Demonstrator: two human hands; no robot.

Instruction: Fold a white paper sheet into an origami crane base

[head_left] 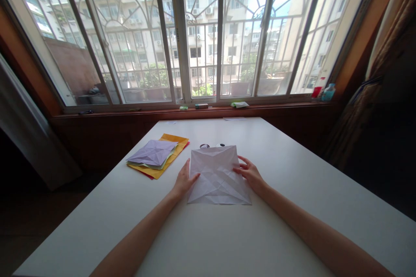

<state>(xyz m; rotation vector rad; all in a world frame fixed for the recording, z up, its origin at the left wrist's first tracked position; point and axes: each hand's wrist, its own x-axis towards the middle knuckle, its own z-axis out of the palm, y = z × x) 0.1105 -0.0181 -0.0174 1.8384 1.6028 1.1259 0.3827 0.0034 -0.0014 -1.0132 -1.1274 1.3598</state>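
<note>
A pale, creased square sheet of paper (216, 181) is tilted up in front of me, its near edge close to the tabletop. My left hand (186, 180) grips its left side, thumb on the face and fingers along the edge. On the right side, my right hand (250, 174) holds the edge between thumb and fingers. Fold lines cross the sheet. Just beyond its top edge lie a dark ring-shaped item (204, 146) and a round white item with a dark centre (221, 145), both partly hidden by the paper.
On the white table (292, 225), a stack of coloured papers lies at left, with a creased lilac sheet (152, 152) over green, orange (177, 143) and red ones. Small packets (239, 104) and two bottles (328, 91) stand along the windowsill behind the table.
</note>
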